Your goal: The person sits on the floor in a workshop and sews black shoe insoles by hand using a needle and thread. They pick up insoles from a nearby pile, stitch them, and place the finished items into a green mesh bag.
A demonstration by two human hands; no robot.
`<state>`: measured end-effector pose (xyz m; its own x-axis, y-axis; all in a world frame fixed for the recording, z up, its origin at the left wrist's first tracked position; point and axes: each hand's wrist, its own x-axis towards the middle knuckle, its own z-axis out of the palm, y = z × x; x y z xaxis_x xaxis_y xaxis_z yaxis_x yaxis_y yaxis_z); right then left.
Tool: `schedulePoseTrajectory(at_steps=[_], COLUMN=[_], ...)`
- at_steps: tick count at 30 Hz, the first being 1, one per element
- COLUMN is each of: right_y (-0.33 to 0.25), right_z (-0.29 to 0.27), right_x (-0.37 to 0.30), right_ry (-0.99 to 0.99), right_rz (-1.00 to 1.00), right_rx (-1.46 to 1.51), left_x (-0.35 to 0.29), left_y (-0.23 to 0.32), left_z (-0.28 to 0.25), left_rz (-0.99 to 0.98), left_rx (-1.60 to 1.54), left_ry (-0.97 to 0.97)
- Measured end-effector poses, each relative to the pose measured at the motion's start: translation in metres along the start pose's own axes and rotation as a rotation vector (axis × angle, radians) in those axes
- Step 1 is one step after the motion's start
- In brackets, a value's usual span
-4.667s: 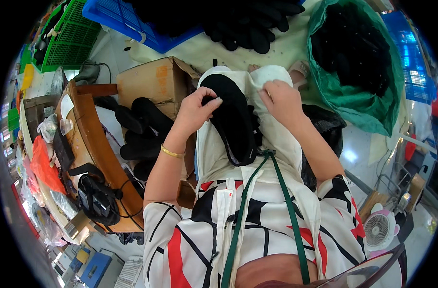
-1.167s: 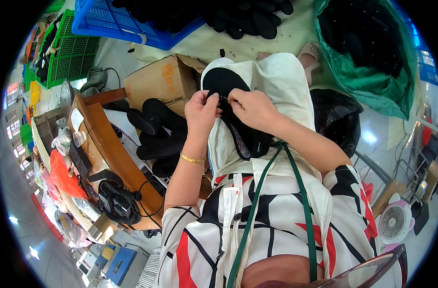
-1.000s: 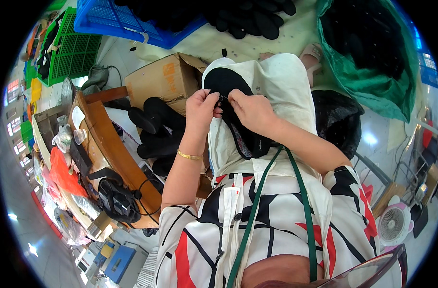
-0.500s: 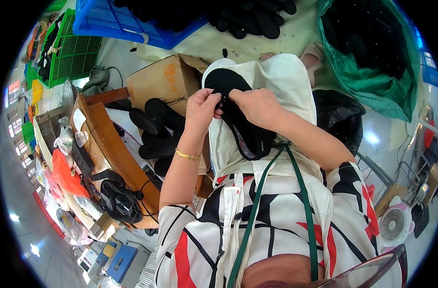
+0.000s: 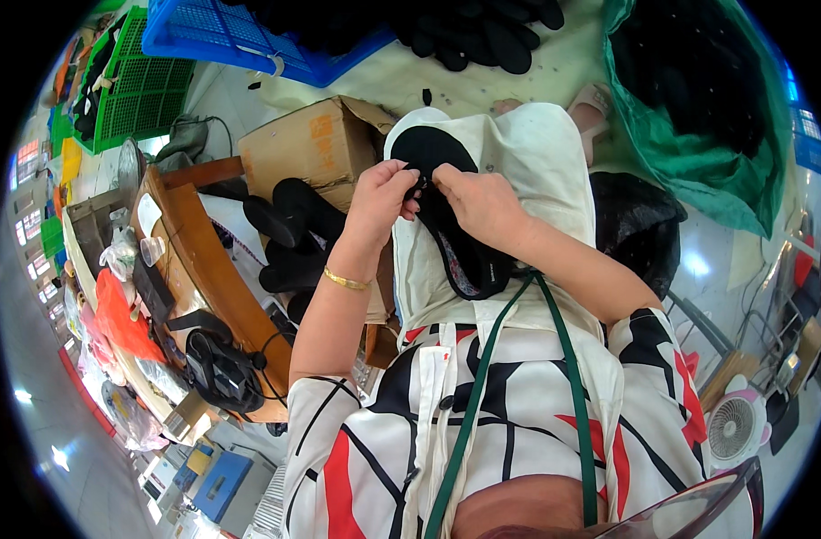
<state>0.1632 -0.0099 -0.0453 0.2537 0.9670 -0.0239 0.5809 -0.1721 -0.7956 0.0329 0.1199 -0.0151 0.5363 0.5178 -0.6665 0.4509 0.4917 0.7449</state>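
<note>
A black cloth shoe [image 5: 435, 146] with a patterned lining lies on the white apron [image 5: 545, 153] over my lap, toe away from me. My left hand [image 5: 385, 196] pinches at the shoe's upper from the left side, thumb and forefinger pressed together. From the right, my right hand [image 5: 479, 199] pinches the upper close beside it, fingers curled. A small dark piece shows between the fingertips, too small to make out. The shoe's open heel end points toward my body.
Several black shoes [image 5: 289, 216] lie to my left by a cardboard box [image 5: 302, 144] and a wooden table [image 5: 214, 265]. Ahead stand a blue crate [image 5: 213, 40] and a heap of black pieces [image 5: 482, 40]. A green sack [image 5: 752, 180] and black bag [image 5: 639, 220] are at right.
Both hands keep their pinch on the shoe, with only a slight shift at the fingers. My left elbow has moved a little outward; the whole view has shifted slightly.
</note>
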Motion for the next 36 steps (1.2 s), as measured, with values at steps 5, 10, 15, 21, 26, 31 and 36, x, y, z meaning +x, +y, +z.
schedulePoseTrajectory(at_steps=[5,10,15,21,26,31,36], right_y=[-0.001,-0.003,-0.008,-0.013,-0.015,-0.006,0.005], right_z=[0.004,0.006,0.006,-0.002,-0.029,-0.027,-0.014], right_x=[-0.001,-0.002,-0.001,0.017,0.022,0.031,0.041], right_ry=[0.073,0.084,0.084,0.06,0.092,0.035,0.102], right_rz=[-0.018,0.0,0.11,0.143,-0.022,-0.117,-0.21], right_rx=[0.047,0.029,0.079,0.288,-0.071,0.02,-0.084], left_x=[0.0,0.002,0.005,0.007,0.002,0.004,0.005], left_y=[0.001,-0.006,-0.011,-0.019,-0.017,-0.021,-0.026], left_z=[-0.001,-0.006,-0.007,0.0,0.006,0.013,0.015], left_rz=[-0.024,-0.041,-0.033,0.062,0.098,0.168,0.217], left_rx=[-0.062,-0.135,-0.179,-0.082,-0.019,-0.021,-0.052], left_ry=[-0.003,-0.024,-0.057,-0.052,0.034,0.102,0.134])
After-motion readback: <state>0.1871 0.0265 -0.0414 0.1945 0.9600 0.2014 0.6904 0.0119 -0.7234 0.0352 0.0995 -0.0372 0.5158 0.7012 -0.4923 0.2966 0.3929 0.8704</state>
